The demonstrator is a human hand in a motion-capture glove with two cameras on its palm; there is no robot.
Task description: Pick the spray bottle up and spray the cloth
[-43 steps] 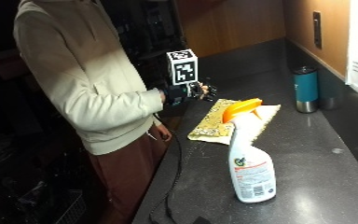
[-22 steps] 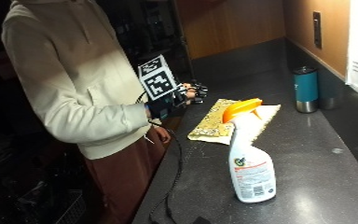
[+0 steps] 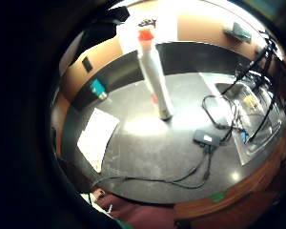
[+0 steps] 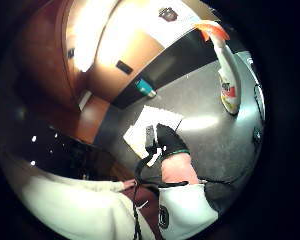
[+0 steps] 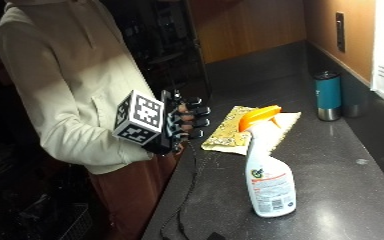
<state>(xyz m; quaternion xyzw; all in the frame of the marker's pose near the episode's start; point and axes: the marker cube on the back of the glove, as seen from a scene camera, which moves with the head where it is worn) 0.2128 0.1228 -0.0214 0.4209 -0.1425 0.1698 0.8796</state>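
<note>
Right now your gloved right hand (image 5: 179, 125) is held up near your body at the left edge of the bench (image 5: 325, 200), its grip released with fingers loosely curled around nothing. The spray bottle (image 5: 266, 170) stands upright on the bench, well apart from your hand. The cloth (image 5: 245, 129) lies flat just behind the bottle, and a teal cup (image 5: 327, 95) stands farther back by the wall.

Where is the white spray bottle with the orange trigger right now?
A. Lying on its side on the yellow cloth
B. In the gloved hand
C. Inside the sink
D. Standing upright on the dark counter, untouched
D: the white spray bottle with the orange trigger stands upright on the dark counter, while the black-gloved right hand is off to the side, apart from it.
</note>
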